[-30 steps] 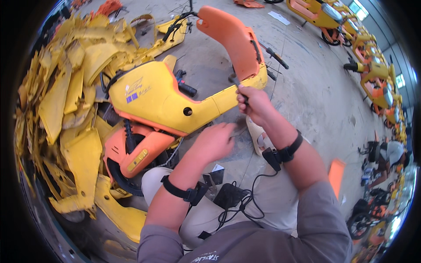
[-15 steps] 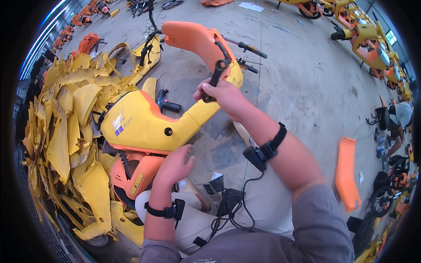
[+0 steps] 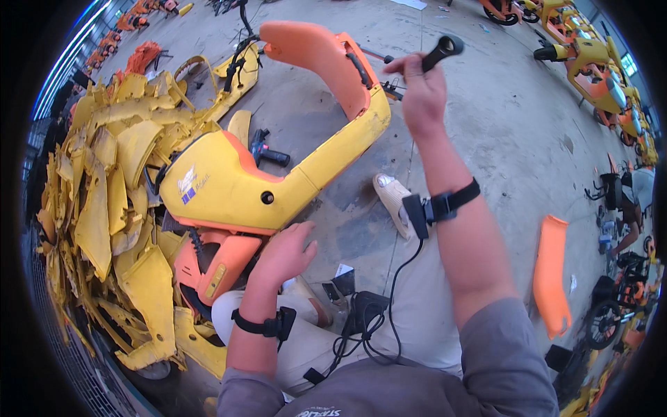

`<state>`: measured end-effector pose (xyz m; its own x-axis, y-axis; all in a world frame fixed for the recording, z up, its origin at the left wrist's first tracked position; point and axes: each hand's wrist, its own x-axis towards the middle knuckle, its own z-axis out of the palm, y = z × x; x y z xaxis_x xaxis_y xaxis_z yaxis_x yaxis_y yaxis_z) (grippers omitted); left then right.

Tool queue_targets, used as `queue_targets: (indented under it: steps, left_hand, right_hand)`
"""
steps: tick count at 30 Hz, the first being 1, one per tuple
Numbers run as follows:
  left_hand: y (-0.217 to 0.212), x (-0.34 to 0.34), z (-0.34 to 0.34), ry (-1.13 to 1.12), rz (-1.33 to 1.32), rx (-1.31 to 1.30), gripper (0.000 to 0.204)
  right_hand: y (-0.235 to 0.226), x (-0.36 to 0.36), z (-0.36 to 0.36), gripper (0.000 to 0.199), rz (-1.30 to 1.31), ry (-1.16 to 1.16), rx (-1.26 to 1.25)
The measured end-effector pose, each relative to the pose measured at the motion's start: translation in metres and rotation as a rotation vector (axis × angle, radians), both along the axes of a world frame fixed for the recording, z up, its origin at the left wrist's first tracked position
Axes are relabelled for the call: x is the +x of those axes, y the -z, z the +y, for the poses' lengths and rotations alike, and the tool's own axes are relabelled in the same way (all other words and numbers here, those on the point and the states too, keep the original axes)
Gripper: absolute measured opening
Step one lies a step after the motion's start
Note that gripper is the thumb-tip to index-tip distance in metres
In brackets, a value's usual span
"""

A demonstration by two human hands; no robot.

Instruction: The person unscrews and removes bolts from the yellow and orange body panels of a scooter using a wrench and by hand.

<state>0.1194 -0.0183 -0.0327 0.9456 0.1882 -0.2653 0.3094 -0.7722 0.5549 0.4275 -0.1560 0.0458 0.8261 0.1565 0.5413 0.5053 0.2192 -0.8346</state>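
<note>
My right hand [image 3: 424, 97] is raised past the scooter's front end, its fingers wrapped round a dark ring spanner [image 3: 442, 53]. One ring end sticks out above the fist. My left hand [image 3: 288, 250] is held beside the lower edge of the yellow scooter body [image 3: 229, 191], fingers loosely apart and holding nothing. Whether it touches the panel I cannot tell. The scooter lies on its side, its yellow frame tube [image 3: 340, 156] running up to an orange front shield [image 3: 306, 45]. Below the body sits an orange rear part [image 3: 226, 264] with a dark spring.
A heap of yellow panels [image 3: 97, 208] rises on the left. A dark power drill [image 3: 271, 154] lies on the floor behind the scooter body. An orange panel [image 3: 550, 278] lies to my right. Scooters [image 3: 590, 76] stand at the far right, and another person [image 3: 633, 201] works there.
My right hand has lifted away from the frame tube, up and to the right, with the spanner turning in it. My left hand has shifted slightly right. My view has moved a little.
</note>
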Motion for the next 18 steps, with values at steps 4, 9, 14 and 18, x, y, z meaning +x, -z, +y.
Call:
queue_targets:
  steps: [4, 9, 14, 18]
  left_hand:
    - [0.002, -0.001, 0.002, 0.032, 0.007, -0.029, 0.042]
    - [-0.006, 0.000, -0.002, 0.018, -0.003, -0.050, 0.041]
    - [-0.002, -0.008, 0.005, -0.024, -0.007, -0.011, 0.041]
    - [0.005, -0.014, 0.008, -0.048, -0.056, 0.015, 0.040]
  right_hand:
    - [0.024, 0.028, -0.009, 0.028, 0.639, -0.027, -0.007]
    - [0.037, 0.044, -0.022, 0.021, 0.804, -0.152, 0.190]
    - [0.021, 0.017, -0.009, 0.017, 1.020, -0.483, 0.252]
    - [-0.004, -0.027, -0.015, 0.021, 0.945, -0.597, 0.146]
